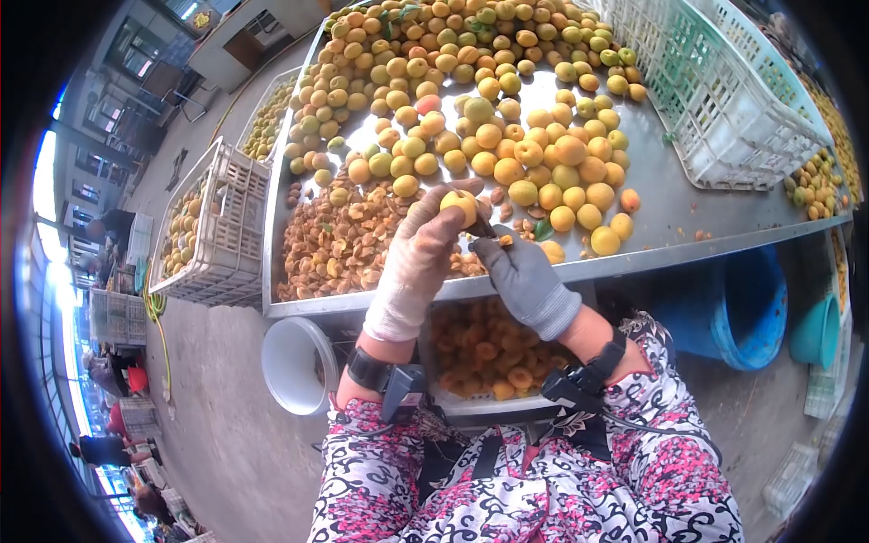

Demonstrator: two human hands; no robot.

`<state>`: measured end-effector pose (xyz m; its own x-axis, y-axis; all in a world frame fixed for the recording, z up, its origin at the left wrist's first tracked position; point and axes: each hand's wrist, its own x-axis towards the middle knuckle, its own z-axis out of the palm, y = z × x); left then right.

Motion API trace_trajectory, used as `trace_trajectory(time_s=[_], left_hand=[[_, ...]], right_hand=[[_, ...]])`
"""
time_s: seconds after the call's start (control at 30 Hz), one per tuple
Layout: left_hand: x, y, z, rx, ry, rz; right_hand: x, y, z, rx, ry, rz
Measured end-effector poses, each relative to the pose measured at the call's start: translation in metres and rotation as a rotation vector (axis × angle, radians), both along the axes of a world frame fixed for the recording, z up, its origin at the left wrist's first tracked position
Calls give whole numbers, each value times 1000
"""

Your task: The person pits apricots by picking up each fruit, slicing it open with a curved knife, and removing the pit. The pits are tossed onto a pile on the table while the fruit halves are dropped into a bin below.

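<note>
My left hand (425,240), in a pale stained glove, is closed around a yellow apricot (459,207) over the table's front edge. Close against it, my right hand (529,281) in a grey glove grips what looks like a small dark knife (484,224), its tip at the fruit. Fingers partly hide the tool. Brown apricot stones (339,240) lie heaped left of my hands on the metal table. Whole apricots (534,154) spread beyond them. Below my wrists, a container of apricot halves (493,348) sits under the table edge.
A white plastic crate (724,118) stands on the table's right side. Another crate (217,226) of apricots is at the left. A white bucket (299,366), a blue barrel (747,312) and a teal basin (815,330) are below table level. Other people are far left.
</note>
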<state>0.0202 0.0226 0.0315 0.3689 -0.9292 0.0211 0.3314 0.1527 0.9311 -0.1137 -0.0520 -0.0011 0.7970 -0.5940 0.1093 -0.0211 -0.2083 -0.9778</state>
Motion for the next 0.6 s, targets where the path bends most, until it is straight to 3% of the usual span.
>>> trace_trajectory(time_s=[0.1,0.2,0.27,0.33,0.4,0.47,0.53,0.6], left_hand=[[-2,-13,-25,-111,347,17],[-12,-20,-29,-65,423,79],[-12,-19,-28,-72,407,81],[-17,-15,-7,-32,-73,171],[-24,-14,2,-19,-90,213],[-15,-15,-11,13,-71,219],[-26,-18,-4,61,65,254],[-28,-20,-8,103,393,249]], right_hand=[[5,6,-1,90,-33,-67],[9,3,-9,70,58,-100],[10,-2,-16,-96,-45,-172],[6,-9,-11,-85,69,-121],[3,-10,0,-69,180,-72],[5,-4,12,37,4,-72],[11,8,-3,19,46,-113],[13,9,-10,-4,87,-151]])
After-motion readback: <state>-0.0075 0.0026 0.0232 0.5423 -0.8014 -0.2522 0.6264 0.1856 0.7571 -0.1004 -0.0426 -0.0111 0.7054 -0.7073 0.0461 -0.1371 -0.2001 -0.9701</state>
